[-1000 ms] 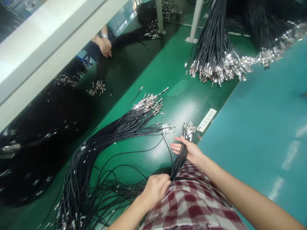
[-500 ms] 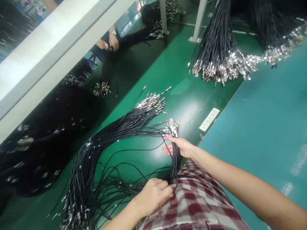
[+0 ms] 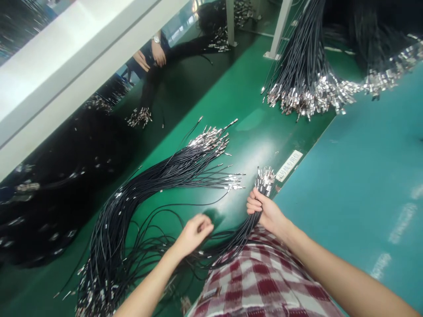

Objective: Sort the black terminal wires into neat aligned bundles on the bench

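Note:
My right hand (image 3: pixel 266 209) is wrapped around a bundle of thin black cables (image 3: pixel 244 235) just below their ends. Above the fist, silvery metal terminals (image 3: pixel 265 179) stick up in a cluster. The held cables run down over the checked red-and-white cloth on my lap and curve to the left. My left hand (image 3: pixel 197 230) hovers over the green surface with its fingers curled; no cable shows in it. Left of both hands lies a larger pile of black cables (image 3: pixel 145 180), its terminals (image 3: pixel 209 138) fanned at the upper end. A few loose cable ends (image 3: pixel 235 181) point toward my right hand.
A pale beam (image 3: pixel 76 66) crosses the upper left. More terminal-tipped cables (image 3: pixel 307 88) hang at the upper right. A white label (image 3: pixel 289 165) is stuck on the green surface (image 3: pixel 251 127). Another person's hands (image 3: pixel 150 57) work among dark cables beyond the beam.
My right hand has closed around the bundle and shifted right with it, away from the loose cable ends. My left hand has left the bundle's lower part and moved up and left.

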Demonstrator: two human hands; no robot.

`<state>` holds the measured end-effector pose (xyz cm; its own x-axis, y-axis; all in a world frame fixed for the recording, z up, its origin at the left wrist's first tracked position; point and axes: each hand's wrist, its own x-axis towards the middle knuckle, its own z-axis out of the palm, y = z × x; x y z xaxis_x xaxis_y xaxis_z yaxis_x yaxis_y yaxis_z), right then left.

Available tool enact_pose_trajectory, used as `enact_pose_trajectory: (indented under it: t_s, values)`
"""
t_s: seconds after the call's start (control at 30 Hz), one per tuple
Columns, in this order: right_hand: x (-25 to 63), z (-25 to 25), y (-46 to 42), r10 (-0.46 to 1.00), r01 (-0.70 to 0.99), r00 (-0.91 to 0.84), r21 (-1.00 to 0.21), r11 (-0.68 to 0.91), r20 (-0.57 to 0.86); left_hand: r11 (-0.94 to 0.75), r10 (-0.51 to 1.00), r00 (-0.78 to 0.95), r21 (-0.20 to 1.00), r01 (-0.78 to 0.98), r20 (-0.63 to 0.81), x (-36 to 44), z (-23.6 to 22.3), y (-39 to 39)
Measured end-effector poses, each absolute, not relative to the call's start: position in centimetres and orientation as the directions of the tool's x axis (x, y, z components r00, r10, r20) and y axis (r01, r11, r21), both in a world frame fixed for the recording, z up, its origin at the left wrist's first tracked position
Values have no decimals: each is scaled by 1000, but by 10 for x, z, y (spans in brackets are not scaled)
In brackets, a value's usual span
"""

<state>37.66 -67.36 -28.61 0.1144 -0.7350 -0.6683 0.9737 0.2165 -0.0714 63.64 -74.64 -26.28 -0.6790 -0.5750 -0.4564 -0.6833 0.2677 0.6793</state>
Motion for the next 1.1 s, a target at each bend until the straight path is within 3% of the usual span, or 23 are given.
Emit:
enact_pose_trajectory:
  t_s: [0.07,0.13,0.17,0.27,0.33,0.47,0.57,0.63,0.7,0.77,0.83,0.9,0.97,1.1]
  values:
    - [378,-287,-672,-721,977,68,-99,188,-690,344,-754,-576,557,-755,-315,602,-288,-765]
    - [378,-289,-668,-678,973,5,-153,173,-735,359,-795,-532,481,-800,-291,576,-305,-771]
    - [378,-289,-666,-637,965,-27,-187,185,-770,342,-780,-540,506,-792,-317,568,-310,-769]
    - [376,-289,-659,-517,927,-81,-255,275,-852,167,-683,-625,753,-637,-378,554,-308,-745]
    - [375,-285,-659,-518,909,-57,-259,327,-853,34,-688,-634,858,-513,-352,544,-301,-722]
    - [378,-276,-664,-616,872,-16,-313,377,-788,14,-712,-633,895,-446,-304,515,-290,-694]
    - [381,-281,-660,-579,887,-83,-325,328,-811,131,-643,-720,889,-439,-261,516,-289,-711]
    - [380,-291,-654,-534,933,-131,-286,218,-835,305,-667,-718,806,-508,-200,541,-288,-747]
    - [378,-301,-647,-507,967,-138,-227,117,-851,437,-780,-612,587,-682,-130,579,-288,-795]
    - [377,-308,-644,-497,980,-118,-180,80,-860,387,-899,-428,295,-874,-89,619,-290,-843]
    - [376,-310,-647,-509,983,-87,-156,93,-856,390,-903,-407,133,-911,-141,650,-294,-880]
    - [377,-308,-653,-540,981,-64,-153,121,-839,460,-863,-471,102,-882,-181,667,-298,-898]
    - [378,-306,-660,-566,975,-51,-165,151,-823,513,-835,-531,146,-846,-144,672,-299,-898]
    - [378,-304,-670,-540,961,-57,-192,197,-840,464,-855,-516,377,-801,-45,664,-284,-857]
